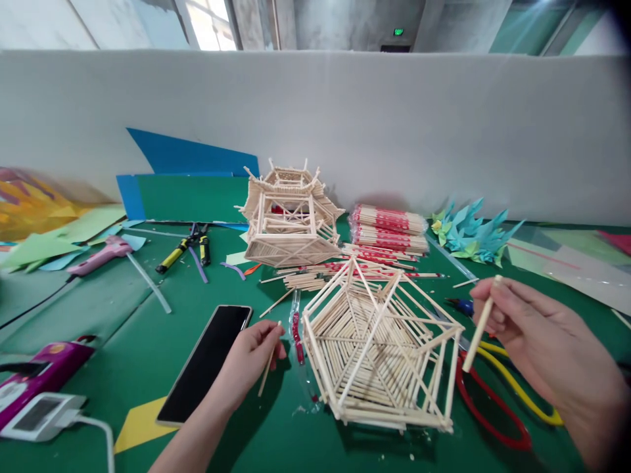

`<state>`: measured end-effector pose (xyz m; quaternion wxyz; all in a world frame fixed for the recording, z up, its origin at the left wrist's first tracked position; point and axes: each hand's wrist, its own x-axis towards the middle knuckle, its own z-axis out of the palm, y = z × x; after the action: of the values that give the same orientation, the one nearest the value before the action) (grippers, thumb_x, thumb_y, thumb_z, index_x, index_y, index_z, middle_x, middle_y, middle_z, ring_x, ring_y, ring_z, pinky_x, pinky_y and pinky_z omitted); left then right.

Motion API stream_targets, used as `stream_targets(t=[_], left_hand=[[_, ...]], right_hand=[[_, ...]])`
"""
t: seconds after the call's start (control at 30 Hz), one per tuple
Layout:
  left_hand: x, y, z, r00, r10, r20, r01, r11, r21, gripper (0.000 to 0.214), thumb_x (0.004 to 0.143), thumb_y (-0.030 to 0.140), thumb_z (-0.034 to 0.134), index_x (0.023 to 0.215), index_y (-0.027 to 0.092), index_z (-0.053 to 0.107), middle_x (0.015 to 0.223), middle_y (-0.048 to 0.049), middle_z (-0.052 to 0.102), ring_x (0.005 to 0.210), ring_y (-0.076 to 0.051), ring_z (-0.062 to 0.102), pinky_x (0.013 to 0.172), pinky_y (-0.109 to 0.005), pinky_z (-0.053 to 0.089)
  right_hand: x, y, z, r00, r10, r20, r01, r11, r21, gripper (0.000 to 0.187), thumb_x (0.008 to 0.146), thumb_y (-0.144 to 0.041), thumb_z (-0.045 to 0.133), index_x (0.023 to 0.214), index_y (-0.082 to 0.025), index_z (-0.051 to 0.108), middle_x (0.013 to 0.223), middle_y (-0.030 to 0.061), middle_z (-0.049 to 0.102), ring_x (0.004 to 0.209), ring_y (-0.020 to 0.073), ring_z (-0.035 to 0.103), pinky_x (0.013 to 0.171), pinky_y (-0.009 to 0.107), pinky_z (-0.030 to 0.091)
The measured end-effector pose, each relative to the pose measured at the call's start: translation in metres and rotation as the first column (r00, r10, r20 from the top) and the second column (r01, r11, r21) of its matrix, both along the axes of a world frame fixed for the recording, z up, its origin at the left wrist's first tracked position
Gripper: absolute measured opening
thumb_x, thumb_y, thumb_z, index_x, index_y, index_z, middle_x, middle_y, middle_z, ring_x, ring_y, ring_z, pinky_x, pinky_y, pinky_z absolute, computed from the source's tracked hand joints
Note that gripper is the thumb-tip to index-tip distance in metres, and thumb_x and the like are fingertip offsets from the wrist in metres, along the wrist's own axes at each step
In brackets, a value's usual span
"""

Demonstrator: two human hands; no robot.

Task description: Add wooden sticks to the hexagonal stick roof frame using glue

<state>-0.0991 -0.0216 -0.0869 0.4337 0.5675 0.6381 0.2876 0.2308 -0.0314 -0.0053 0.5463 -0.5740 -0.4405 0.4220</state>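
Pinched in my left hand (254, 351) is a short thin wooden stick (265, 374), pointing down just above the green table. My right hand (535, 325) is closed on another wooden stick (478, 335), held tilted over the scissors. Between the hands lies a hexagonal frame of wooden sticks (379, 345), its bottom filled with rows of sticks; neither hand touches it. Behind it stands a pagoda-like stick model (290, 217). Red-handled scissors (493, 410) lie at the frame's right, next to a yellow handle (530, 387).
A phone (207, 361) lies by my left forearm. Farther left are a pink glue gun (103, 255), pliers (182, 253), and a purple power strip (44, 381). Packed chopsticks (389, 230) and blue folded paper (473, 226) stand near the grey partition (444, 131).
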Motion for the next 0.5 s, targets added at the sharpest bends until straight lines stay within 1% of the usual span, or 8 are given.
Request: stream_targets(t=[0.1, 0.2, 0.27, 0.33, 0.37, 0.43, 0.47, 0.5], left_hand=[[-0.002, 0.002, -0.008, 0.986, 0.002, -0.170, 0.015, 0.995, 0.099, 0.032, 0.080, 0.042, 0.043, 0.063, 0.017, 0.052, 0.054, 0.0007, 0.052, 0.050, -0.014, 0.048, 0.049, -0.024, 0.035], [-0.004, 0.001, -0.014, 0.950, -0.012, -0.314, 0.069, 0.982, 0.174, 0.027, 0.079, 0.036, 0.046, 0.062, 0.018, 0.056, 0.061, -0.0015, 0.055, 0.058, -0.017, 0.050, 0.055, -0.026, 0.035], [-0.006, 0.000, -0.017, 0.926, -0.024, -0.377, 0.104, 0.976, 0.191, 0.022, 0.077, 0.034, 0.048, 0.067, 0.018, 0.059, 0.063, -0.0022, 0.057, 0.059, -0.018, 0.052, 0.057, -0.027, 0.036], [-0.008, -0.001, -0.016, 0.906, -0.018, -0.422, 0.110, 0.975, 0.195, 0.020, 0.077, 0.033, 0.050, 0.080, 0.018, 0.062, 0.063, -0.0023, 0.058, 0.059, -0.019, 0.054, 0.055, -0.027, 0.037], [-0.010, -0.001, -0.014, 0.897, 0.000, -0.441, 0.100, 0.974, 0.205, 0.023, 0.076, 0.034, 0.051, 0.087, 0.017, 0.061, 0.065, -0.0029, 0.059, 0.060, -0.020, 0.055, 0.054, -0.027, 0.038], [-0.010, -0.003, -0.004, 0.884, 0.068, -0.463, 0.072, 0.958, 0.278, 0.029, 0.077, 0.036, 0.051, 0.094, 0.014, 0.060, 0.073, -0.0058, 0.060, 0.066, -0.021, 0.057, 0.056, -0.028, 0.041], [-0.008, -0.005, 0.004, 0.879, 0.124, -0.461, 0.061, 0.929, 0.365, 0.028, 0.079, 0.036, 0.050, 0.094, 0.014, 0.060, 0.078, -0.0072, 0.060, 0.069, -0.021, 0.057, 0.059, -0.029, 0.043], [-0.004, -0.007, 0.014, 0.882, 0.176, -0.436, 0.060, 0.877, 0.477, 0.025, 0.080, 0.034, 0.050, 0.091, 0.015, 0.060, 0.084, -0.0078, 0.060, 0.074, -0.021, 0.057, 0.064, -0.030, 0.044]], right_hand=[[-0.011, 0.005, 0.008, 0.997, 0.046, -0.062, -0.045, 0.999, 0.029, 0.015, 0.078, -0.036, 0.058, 0.074, -0.025, 0.067, 0.065, 0.0012, 0.048, 0.055, 0.0116, 0.041, 0.045, 0.023, 0.036], [-0.023, 0.014, 0.013, 0.990, 0.110, -0.084, -0.102, 0.990, 0.100, 0.016, 0.081, -0.034, 0.055, 0.077, -0.023, 0.066, 0.064, -0.0002, 0.049, 0.055, 0.0097, 0.040, 0.046, 0.021, 0.035], [-0.030, 0.020, 0.016, 0.982, 0.170, -0.076, -0.158, 0.977, 0.145, 0.016, 0.083, -0.033, 0.053, 0.079, -0.023, 0.065, 0.065, -0.0015, 0.049, 0.056, 0.0085, 0.041, 0.049, 0.020, 0.036], [-0.037, 0.026, 0.017, 0.977, 0.211, -0.041, -0.202, 0.965, 0.168, 0.017, 0.083, -0.033, 0.052, 0.080, -0.023, 0.065, 0.065, -0.0023, 0.049, 0.058, 0.0076, 0.041, 0.050, 0.018, 0.036], [-0.040, 0.028, 0.017, 0.974, 0.226, -0.017, -0.219, 0.960, 0.172, 0.016, 0.083, -0.033, 0.053, 0.080, -0.022, 0.064, 0.066, -0.0026, 0.049, 0.058, 0.0074, 0.042, 0.051, 0.018, 0.037], [-0.045, 0.031, 0.016, 0.967, 0.253, 0.028, -0.254, 0.951, 0.179, 0.013, 0.083, -0.032, 0.054, 0.081, -0.022, 0.063, 0.066, -0.0031, 0.051, 0.059, 0.0069, 0.044, 0.052, 0.017, 0.038], [-0.048, 0.032, 0.015, 0.960, 0.275, 0.045, -0.279, 0.944, 0.177, 0.012, 0.083, -0.031, 0.054, 0.082, -0.022, 0.062, 0.067, -0.0032, 0.053, 0.060, 0.0069, 0.046, 0.052, 0.017, 0.039], [-0.051, 0.033, 0.014, 0.952, 0.301, 0.053, -0.305, 0.937, 0.170, 0.011, 0.083, -0.030, 0.055, 0.082, -0.022, 0.061, 0.068, -0.0029, 0.055, 0.060, 0.0070, 0.048, 0.053, 0.017, 0.041]])
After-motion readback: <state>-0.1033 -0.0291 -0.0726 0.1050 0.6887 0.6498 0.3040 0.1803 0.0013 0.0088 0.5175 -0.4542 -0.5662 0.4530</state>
